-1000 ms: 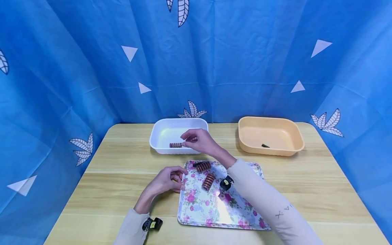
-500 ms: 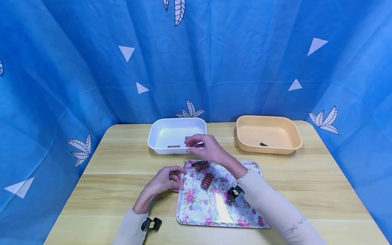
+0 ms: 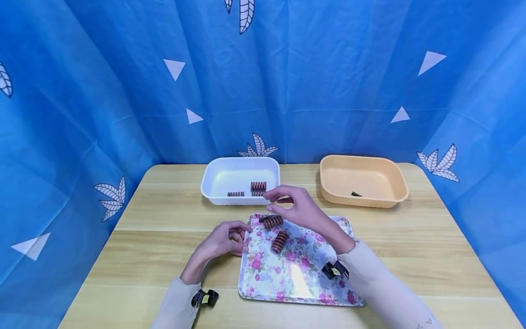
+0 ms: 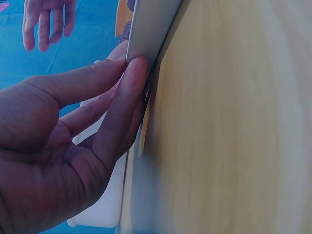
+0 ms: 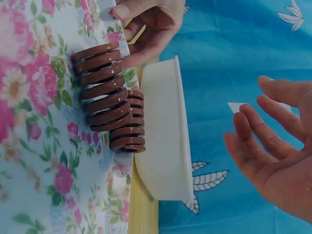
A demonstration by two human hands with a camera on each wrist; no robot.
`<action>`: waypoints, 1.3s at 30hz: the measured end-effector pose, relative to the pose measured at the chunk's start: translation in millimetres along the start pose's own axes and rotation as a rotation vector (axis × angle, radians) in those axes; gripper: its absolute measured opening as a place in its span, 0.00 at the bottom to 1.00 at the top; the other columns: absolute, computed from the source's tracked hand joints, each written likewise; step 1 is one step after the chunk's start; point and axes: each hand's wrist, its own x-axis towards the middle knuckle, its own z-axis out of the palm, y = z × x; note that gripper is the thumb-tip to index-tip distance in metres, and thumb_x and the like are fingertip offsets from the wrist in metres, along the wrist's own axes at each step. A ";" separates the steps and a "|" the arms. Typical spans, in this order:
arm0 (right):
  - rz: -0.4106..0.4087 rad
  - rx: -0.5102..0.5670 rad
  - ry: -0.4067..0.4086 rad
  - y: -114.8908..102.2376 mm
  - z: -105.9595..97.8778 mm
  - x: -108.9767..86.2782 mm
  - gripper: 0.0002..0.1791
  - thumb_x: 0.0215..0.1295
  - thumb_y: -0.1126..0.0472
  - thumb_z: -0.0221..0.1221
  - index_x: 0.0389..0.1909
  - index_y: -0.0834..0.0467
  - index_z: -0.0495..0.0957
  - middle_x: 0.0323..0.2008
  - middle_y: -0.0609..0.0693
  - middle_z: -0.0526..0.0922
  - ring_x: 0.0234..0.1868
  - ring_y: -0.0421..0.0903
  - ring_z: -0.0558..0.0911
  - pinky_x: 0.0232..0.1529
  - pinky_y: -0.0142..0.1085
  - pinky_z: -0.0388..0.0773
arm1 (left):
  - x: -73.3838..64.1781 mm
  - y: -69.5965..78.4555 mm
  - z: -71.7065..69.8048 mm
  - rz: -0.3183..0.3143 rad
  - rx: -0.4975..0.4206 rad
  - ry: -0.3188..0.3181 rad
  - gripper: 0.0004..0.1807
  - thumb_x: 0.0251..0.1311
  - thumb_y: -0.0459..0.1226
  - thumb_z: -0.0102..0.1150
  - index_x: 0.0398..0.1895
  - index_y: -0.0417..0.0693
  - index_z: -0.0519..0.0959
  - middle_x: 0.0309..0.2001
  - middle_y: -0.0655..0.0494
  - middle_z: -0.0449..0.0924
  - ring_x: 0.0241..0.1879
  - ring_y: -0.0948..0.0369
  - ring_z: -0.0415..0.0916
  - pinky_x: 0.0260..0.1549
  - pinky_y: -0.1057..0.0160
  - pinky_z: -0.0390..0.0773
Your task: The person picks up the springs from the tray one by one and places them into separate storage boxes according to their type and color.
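Observation:
My left hand [image 3: 223,240] pinches the left edge of a floral tray [image 3: 267,283]; the left wrist view shows its thumb and fingers on either side of that edge. Two brown coil springs lie on the tray, one near the middle [image 3: 280,241] and one by the far left corner [image 3: 273,222]. A thin dark piece [image 3: 264,219] lies against the farther spring. My right hand [image 3: 297,205] hovers over the tray's far edge, fingers apart and nothing in them. Just past its fingertips, brown springs [image 3: 258,186] sit in a white bin [image 3: 209,187], with another [image 3: 236,194] farther left.
At the back right stands an orange bin [image 3: 394,187] with a small dark green piece [image 3: 356,194] inside. Both bins rest on a wooden table [image 3: 164,228]. A blue patterned curtain [image 3: 328,82] surrounds the table at the back and sides.
My right hand has let go of a brown spring in the white bin and drawn back right and nearer, over the tray. The left hand stays at the tray's edge.

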 end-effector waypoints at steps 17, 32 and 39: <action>0.008 -0.031 0.062 -0.9 -17.3 -39.9 0.15 0.67 0.57 0.70 0.53 0.51 0.85 0.50 0.44 0.86 0.54 0.44 0.83 0.59 0.44 0.83 | 0.7 -1.3 0.7 -0.009 -0.021 0.004 0.27 0.50 0.21 0.73 0.57 0.32 0.79 0.35 0.41 0.76 0.28 0.58 0.75 0.28 0.57 0.90; -0.016 -0.128 0.083 4.7 -34.9 -73.1 0.15 0.66 0.58 0.70 0.53 0.49 0.84 0.49 0.43 0.86 0.52 0.43 0.84 0.56 0.48 0.85 | 2.4 -2.0 2.8 0.008 0.024 0.008 0.28 0.50 0.22 0.74 0.57 0.33 0.79 0.37 0.43 0.77 0.29 0.59 0.75 0.25 0.64 0.87; -0.014 -0.161 0.091 9.6 -43.9 -86.7 0.14 0.66 0.59 0.70 0.52 0.48 0.85 0.47 0.39 0.85 0.50 0.44 0.85 0.54 0.46 0.86 | 2.0 -1.7 1.1 -0.002 0.030 0.017 0.28 0.49 0.22 0.74 0.56 0.34 0.80 0.36 0.43 0.77 0.28 0.58 0.75 0.26 0.61 0.88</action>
